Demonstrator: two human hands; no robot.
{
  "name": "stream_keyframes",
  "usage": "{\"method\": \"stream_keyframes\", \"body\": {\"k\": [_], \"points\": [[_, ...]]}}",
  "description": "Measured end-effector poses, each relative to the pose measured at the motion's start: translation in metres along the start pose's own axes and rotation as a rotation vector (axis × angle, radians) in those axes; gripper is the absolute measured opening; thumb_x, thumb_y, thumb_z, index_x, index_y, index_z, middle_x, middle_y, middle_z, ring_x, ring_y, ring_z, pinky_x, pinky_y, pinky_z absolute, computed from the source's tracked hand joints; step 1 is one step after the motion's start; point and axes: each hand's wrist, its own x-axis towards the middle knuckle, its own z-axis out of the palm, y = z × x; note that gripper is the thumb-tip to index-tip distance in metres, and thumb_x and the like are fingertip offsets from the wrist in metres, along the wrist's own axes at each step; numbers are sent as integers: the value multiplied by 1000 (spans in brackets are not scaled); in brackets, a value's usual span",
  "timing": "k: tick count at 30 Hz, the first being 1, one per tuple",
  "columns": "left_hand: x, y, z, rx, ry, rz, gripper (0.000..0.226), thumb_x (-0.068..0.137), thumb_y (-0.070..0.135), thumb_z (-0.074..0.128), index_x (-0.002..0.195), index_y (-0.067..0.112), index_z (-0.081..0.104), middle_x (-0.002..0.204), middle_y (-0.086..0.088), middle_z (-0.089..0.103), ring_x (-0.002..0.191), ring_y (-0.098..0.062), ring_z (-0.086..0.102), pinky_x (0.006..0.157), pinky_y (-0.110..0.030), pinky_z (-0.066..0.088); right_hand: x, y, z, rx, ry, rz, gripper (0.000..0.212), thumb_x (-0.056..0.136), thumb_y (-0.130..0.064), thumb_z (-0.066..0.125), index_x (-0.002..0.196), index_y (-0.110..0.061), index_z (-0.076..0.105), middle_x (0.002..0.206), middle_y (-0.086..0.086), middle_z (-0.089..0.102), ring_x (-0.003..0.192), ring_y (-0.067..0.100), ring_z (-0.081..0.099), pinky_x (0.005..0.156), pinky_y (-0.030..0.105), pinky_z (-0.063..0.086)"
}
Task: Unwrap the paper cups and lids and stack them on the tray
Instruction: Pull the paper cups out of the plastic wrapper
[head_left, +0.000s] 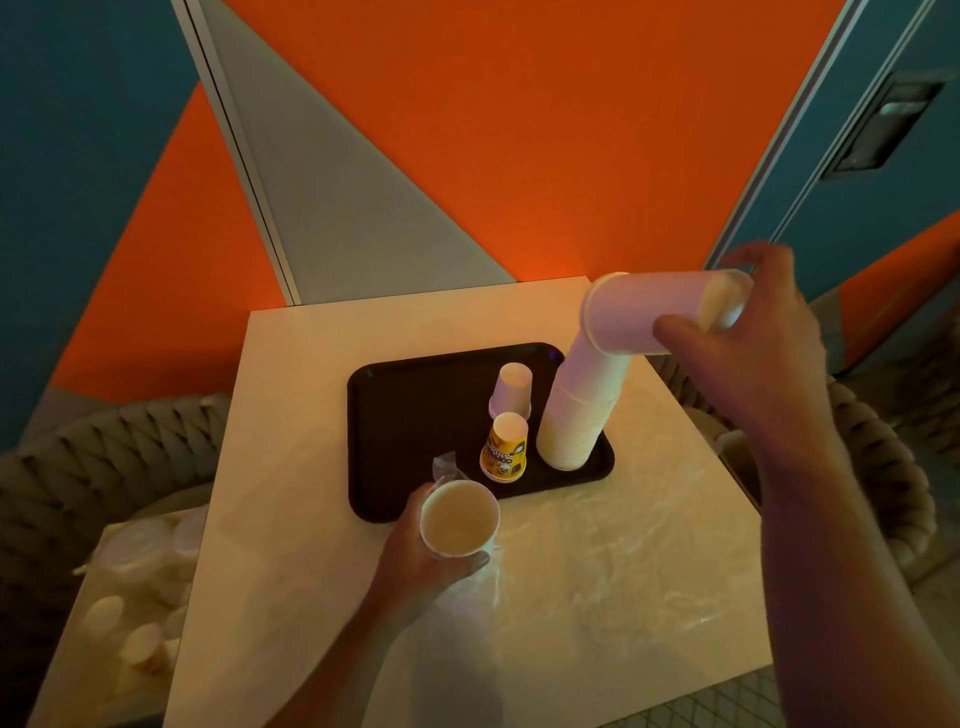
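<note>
Dim, warm light; pale square table (291, 467) against an orange, grey and teal wall; dark tray (410, 415) sits on the table's far half. On the tray's right side stands a tall stack of white paper cups (576, 415), upside down, leaning toward the upper right; two single inverted cups just left of it, a plain white cup (511, 388) farther back and a yellow printed cup (505, 448) nearer. Right hand (748, 332) grips a white cup (649, 312) held sideways at the top of the stack, thumb under its wall, fingers curled over its base end; whether it touches the stack cannot be told. Left hand (415, 540) is wrapped round a bundle of cups (460, 517) at the tray's near edge, mouth facing up, clear plastic wrap (467, 587) trailing below it; more loose wrap lies crumpled across the table's right half. Wrapped lids (135, 582) lie on a lower surface at left.
</note>
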Motion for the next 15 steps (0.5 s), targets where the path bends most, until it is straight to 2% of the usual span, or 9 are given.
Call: {"method": "stream_keyframes", "body": {"k": [3,6,9,12,15], "points": [[0,0,0,5,2,-1,93,49,51,92,128,53,41,124,19,57,114,-4,58,84,-22,53,5,-1,7,26,27,-27,75,78,-34,78,137,-25,34,121,-2,50,100,22,51,81,40,47],[0,-1,1,6,1,-6,93,51,48,92,128,53,41,124,19,56,114,-6,57,86,-25,54,13,1,19,22,39,-61,65,81,-35,76,132,-23,39,116,-4,50,95,23,52,76,36,44],[0,-2,1,4,2,-8,92,52,44,94,128,52,42,123,21,57,114,-3,57,86,-24,54,25,2,33,6,75,-87,51,85,-35,74,127,-18,50,128,3,55,104,24,54,78,32,40],[1,0,1,6,7,-7,89,56,33,97,125,52,43,123,20,57,112,0,57,85,-21,52,36,4,46,-45,92,-109,51,87,-36,75,130,-16,56,144,8,49,121,27,54,87,29,42],[2,-1,2,13,10,-4,89,59,26,98,125,52,43,123,20,57,112,0,57,85,-21,52,42,10,61,-116,61,-153,49,89,-33,75,130,-12,59,146,6,46,120,24,55,86,28,44]]}}
